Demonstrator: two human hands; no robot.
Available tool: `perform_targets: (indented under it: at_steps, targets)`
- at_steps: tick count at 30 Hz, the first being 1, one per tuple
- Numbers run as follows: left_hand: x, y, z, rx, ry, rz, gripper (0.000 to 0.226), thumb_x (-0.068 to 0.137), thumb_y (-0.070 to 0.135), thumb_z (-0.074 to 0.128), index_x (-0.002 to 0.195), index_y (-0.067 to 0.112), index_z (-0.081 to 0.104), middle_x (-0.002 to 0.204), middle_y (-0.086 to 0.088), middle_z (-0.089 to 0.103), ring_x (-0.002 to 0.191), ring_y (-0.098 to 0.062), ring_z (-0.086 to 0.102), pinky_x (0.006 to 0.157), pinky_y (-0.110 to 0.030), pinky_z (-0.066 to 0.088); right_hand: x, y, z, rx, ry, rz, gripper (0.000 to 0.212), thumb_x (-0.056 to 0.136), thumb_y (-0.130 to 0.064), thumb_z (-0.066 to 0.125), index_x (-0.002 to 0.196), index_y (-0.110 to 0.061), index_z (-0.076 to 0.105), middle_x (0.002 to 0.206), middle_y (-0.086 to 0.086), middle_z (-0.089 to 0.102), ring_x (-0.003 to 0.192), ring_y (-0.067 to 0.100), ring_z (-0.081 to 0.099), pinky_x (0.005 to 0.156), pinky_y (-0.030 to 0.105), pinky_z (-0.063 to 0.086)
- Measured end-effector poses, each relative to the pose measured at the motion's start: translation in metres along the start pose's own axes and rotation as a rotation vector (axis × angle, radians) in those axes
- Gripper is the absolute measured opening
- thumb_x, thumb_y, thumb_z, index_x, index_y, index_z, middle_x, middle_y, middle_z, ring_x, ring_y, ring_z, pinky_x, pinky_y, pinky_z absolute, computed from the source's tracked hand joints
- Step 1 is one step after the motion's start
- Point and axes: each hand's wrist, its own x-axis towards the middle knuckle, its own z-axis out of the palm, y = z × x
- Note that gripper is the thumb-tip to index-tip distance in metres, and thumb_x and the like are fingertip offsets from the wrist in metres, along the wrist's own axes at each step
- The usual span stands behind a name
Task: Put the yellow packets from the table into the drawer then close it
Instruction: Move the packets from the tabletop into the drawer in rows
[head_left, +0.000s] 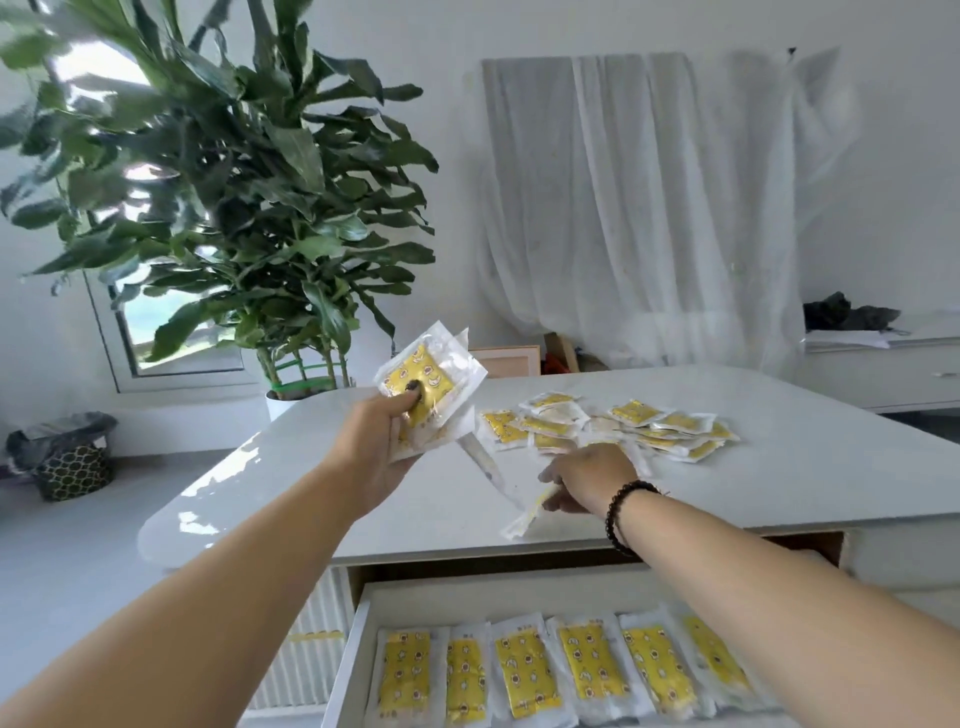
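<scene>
white room, white table (779, 467), and right under my forearms the open drawer (358, 649) pulled out toward me. a row of yellow packets in the drawer (524, 670) already lies flat side by side below my wrists, six that i can count, so i judge part of the job is done. my right arm crosses over the last one or two, and the drawer's near edge is cut off at the bottom, so i cannot say how full it is.

just above the drawer, my right hand (592, 478), with a dark bead bracelet (623, 514) on the wrist, reaches down to the tabletop and pinches a single packet (530, 512) by its end; it is blurred and i see it almost edge-on. up and to the left of that, my left hand (379, 441) is lifted off the table, thumb clamped over a small fan of held packets (426, 384); how many are in the fan i cannot tell.

beyond my right hand, a loose pile of packets (613, 426) is still on the table, overlapping, too jumbled to count. so what is left, as i judge it: drop these in, clear that pile, then push the drawer shut.

far past my left hand stands a big leafy plant (234, 208); behind the pile hangs a sheer curtain (649, 208).
</scene>
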Motion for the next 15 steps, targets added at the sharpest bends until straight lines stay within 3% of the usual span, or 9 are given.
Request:
perform_targets:
  at_steps: [4, 9, 12, 15]
  targets:
    - [-0.030, -0.001, 0.008, -0.085, -0.002, -0.055, 0.020, 0.098, 0.015, 0.043, 0.104, 0.010, 0.062, 0.076, -0.001, 0.073, 0.064, -0.012, 0.068, 0.057, -0.023, 0.054, -0.038, -0.006, -0.002, 0.160, -0.060, -0.035, 0.017, 0.082, -0.002, 0.052, 0.086, 0.010, 0.064, 0.050, 0.016, 0.065, 0.044, 0.023, 0.062, 0.049, 0.024, 0.054]
    - [-0.053, 0.002, 0.020, -0.213, -0.042, -0.070, 0.025, 0.097, 0.020, 0.045, 0.104, 0.005, 0.063, 0.073, -0.005, 0.070, 0.062, -0.016, 0.064, 0.075, -0.025, 0.047, -0.076, -0.005, 0.005, 0.000, -0.226, -0.116, 0.055, 0.081, -0.055, 0.063, 0.087, -0.001, 0.073, 0.072, 0.011, 0.073, 0.063, 0.019, 0.065, 0.056, 0.022, 0.050]
    - [-0.061, 0.005, 0.024, -0.272, -0.077, -0.044, 0.026, 0.097, 0.019, 0.042, 0.099, 0.006, 0.065, 0.070, -0.006, 0.067, 0.057, -0.016, 0.063, 0.066, -0.026, 0.051, -0.089, -0.001, 0.013, 0.007, -0.284, -0.205, 0.070, 0.062, -0.070, 0.064, 0.085, -0.005, 0.075, 0.086, 0.010, 0.074, 0.073, 0.014, 0.065, 0.065, 0.025, 0.049]
    - [-0.069, 0.007, 0.028, -0.236, -0.111, -0.074, 0.032, 0.097, 0.022, 0.042, 0.085, 0.007, 0.068, 0.067, -0.006, 0.066, 0.051, -0.018, 0.062, 0.061, -0.030, 0.051, -0.098, 0.001, 0.020, 0.126, -0.309, -0.279, 0.051, 0.063, -0.060, 0.069, 0.078, -0.012, 0.076, 0.091, 0.012, 0.073, 0.075, 0.013, 0.062, 0.066, 0.026, 0.048]
